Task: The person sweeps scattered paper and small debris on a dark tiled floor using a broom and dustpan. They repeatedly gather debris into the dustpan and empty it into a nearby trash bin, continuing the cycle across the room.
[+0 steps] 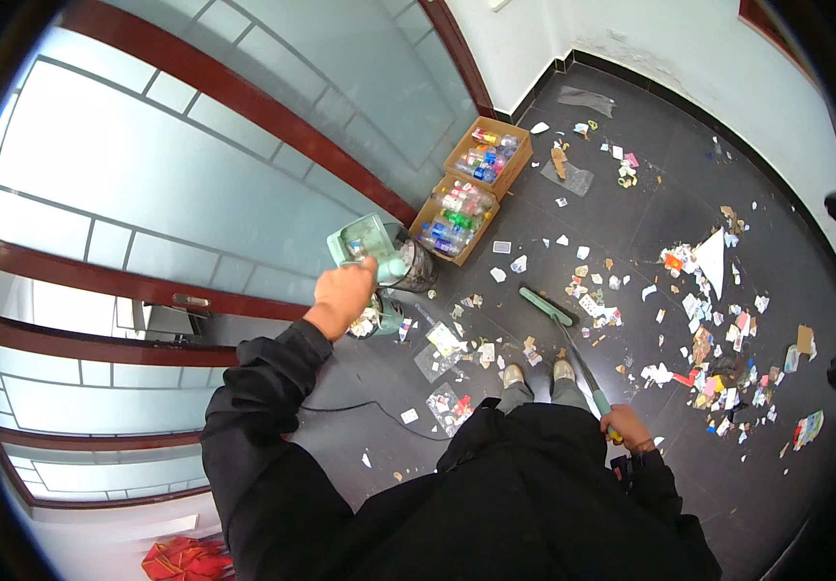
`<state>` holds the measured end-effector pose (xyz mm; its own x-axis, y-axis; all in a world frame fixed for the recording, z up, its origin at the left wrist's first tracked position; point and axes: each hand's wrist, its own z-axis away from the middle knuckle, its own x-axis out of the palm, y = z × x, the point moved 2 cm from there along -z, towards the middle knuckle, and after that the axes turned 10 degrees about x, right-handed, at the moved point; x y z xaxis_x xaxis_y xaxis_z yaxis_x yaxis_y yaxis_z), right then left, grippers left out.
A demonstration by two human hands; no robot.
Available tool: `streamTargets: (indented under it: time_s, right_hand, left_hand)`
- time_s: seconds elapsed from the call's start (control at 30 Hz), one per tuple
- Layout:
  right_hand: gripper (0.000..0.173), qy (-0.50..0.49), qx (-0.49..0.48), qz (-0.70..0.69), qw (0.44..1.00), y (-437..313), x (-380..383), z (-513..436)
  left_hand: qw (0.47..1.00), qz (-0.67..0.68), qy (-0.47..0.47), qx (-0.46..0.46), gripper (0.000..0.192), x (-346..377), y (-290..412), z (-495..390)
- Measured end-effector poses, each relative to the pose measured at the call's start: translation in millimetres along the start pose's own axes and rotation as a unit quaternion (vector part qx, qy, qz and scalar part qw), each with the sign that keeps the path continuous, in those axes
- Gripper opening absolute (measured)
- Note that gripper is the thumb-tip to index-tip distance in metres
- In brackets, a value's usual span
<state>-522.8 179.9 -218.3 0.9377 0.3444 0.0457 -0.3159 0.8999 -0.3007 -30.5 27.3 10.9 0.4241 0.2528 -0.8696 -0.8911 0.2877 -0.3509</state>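
Note:
My left hand [346,293] is closed round the handle of a pale green dustpan [369,238], which is raised beside a dark waste bin [418,265] full of litter. Some small scraps show inside the dustpan. Down at my right side, my right hand [629,426] grips the green and yellow end of a broom's handle. The broom's green head [545,305] rests on the dark tiled floor in front of my shoes, close to scattered paper scraps [596,309].
Two cardboard boxes of plastic bottles [494,207] stand against the frosted glass partition [171,160]. A smaller green bin [391,316] holds litter. A large litter pile [723,363] spreads at the right. A black cable [360,405] crosses the floor at left.

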Motion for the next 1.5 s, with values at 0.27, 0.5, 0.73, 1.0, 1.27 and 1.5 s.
streamTargets:
  time_s: [0.27,0.5,0.73,1.0,1.27,1.5]
  right_hand:
    - [0.013,0.0,-0.001,0.031,1.0,-16,0,2]
    - [0.02,0.016,0.017,0.11,0.994,-26,17,3]
    - [0.032,0.056,0.006,0.225,0.973,-41,43,-2]
    - [0.014,0.114,0.033,-0.094,0.988,34,33,80]
    - [0.012,0.166,-0.006,-0.206,0.964,184,65,146]
    - [0.016,0.23,0.031,-0.503,0.832,287,79,168]
  left_hand:
    - [0.979,0.062,0.067,-0.184,0.032,-42,-70,49]
    - [0.891,0.235,0.255,-0.294,0.03,-25,-113,169]
    - [0.86,0.373,0.264,-0.228,0.023,43,-71,192]
    - [0.813,0.537,0.188,-0.125,0.021,125,23,96]
    - [0.798,0.595,0.063,0.071,0.029,93,186,8]
    - [0.823,0.518,0.028,0.233,0.033,18,301,-21]
